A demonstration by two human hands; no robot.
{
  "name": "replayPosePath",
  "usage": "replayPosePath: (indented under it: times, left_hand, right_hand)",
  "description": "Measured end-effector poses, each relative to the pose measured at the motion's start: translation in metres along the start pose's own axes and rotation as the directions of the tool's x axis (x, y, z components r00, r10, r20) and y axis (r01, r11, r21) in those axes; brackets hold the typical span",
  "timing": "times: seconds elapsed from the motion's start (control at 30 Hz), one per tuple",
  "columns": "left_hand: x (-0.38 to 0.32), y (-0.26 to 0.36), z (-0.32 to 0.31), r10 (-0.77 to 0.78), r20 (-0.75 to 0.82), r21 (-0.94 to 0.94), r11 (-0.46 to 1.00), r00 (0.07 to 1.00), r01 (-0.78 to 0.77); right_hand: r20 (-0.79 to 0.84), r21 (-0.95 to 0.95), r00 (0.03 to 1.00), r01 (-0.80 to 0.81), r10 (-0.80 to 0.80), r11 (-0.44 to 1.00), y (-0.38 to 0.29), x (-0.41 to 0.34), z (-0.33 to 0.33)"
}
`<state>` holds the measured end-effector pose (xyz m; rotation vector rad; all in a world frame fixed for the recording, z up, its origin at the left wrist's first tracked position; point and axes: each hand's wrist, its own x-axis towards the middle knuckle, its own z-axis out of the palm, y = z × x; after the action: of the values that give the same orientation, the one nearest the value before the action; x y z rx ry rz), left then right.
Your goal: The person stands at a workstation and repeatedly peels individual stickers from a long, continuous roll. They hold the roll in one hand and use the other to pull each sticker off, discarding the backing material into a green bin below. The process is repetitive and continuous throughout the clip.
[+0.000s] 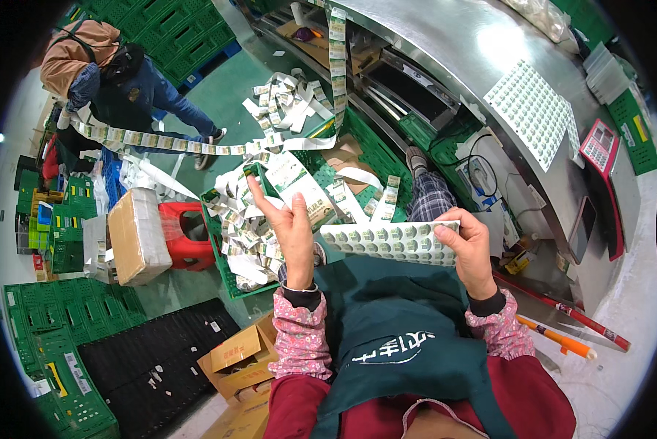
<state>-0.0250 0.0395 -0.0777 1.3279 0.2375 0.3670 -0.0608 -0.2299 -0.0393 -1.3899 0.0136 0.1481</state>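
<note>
My right hand pinches the right end of a sheet of round green-and-white stickers, held above my lap. Left of the sheet, my left hand is raised with its fingers apart; a small printed thing beside the palm cannot be made out. Just behind that hand is a white-and-green printed package. Below it, a green plastic crate holds tangled strips of printed labels. One long label strip runs from there toward a co-worker at the upper left.
A steel table at the right bears a larger sticker sheet, a red electronic scale and a phone. A taped carton adjoins a red plastic stool. The co-worker stands near stacked green crates.
</note>
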Motion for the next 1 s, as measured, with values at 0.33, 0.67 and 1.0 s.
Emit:
replayPosePath:
  times: [0.33, 0.67, 1.0]
  left_hand:
    - [-0.046, 0.003, -0.025, -0.161, 0.405, -0.201, 0.945, 0.9, 0.26]
    - [-0.057, 0.002, -0.024, -0.188, 0.028, -0.157, 0.969, 0.982, 0.19]
    - [-0.061, 0.009, -0.026, -0.109, 0.093, -0.17, 0.978, 0.99, 0.124]
  right_hand:
    - [-0.017, 0.052, 0.998, -0.06, 0.061, 0.997, -0.001, 0.013, 0.007]
    - [-0.002, -0.211, 0.999, 0.041, -0.042, 0.977, 0.009, 0.015, 0.017]
    - [0.137, 0.063, 0.991, -0.009, 0.0, 0.998, 0.01, 0.016, 0.021]
